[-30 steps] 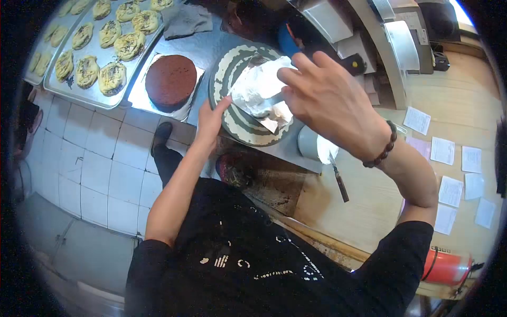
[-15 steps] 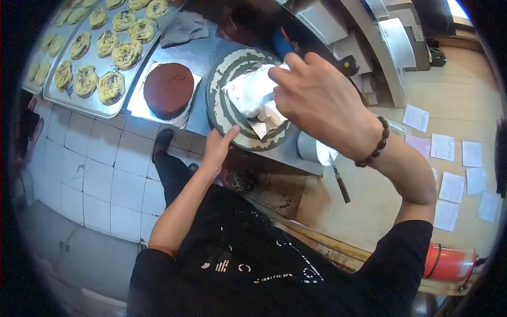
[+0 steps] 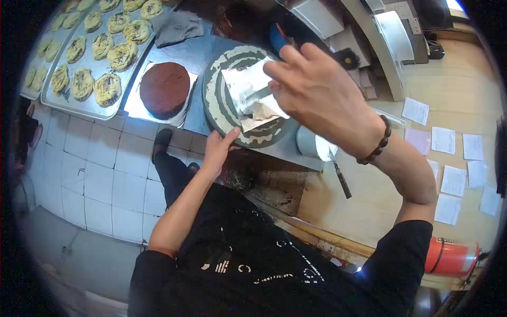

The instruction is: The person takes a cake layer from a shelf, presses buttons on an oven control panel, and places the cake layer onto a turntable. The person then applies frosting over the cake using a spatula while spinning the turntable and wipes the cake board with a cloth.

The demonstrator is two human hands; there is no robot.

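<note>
My right hand (image 3: 322,95) is closed round an icing spatula (image 3: 259,96), its blade low over a shiny square cake board (image 3: 237,79) streaked with white cream. The spatula's dark handle end sticks out behind my fist. The board lies on a round turntable (image 3: 214,105) marked with green and pale rings. At the turntable's near rim, my left hand (image 3: 215,153) grips the edge with the thumb on top. A round chocolate cake layer (image 3: 165,90) sits on another silver board to the left. Right of the turntable stands a metal container (image 3: 306,141) with white cream.
Trays (image 3: 113,108) of topped dough rounds (image 3: 108,90) fill the far left. A grey cloth (image 3: 177,27) lies behind the cake. A second dark-handled tool (image 3: 342,182) leans out of the container. Paper notes (image 3: 442,142) and a red fire extinguisher (image 3: 449,256) are at right.
The white mound on the board has become flatter, and more of the shiny board shows. The board has turned with the turntable. My right hand stays above it with the spatula.
</note>
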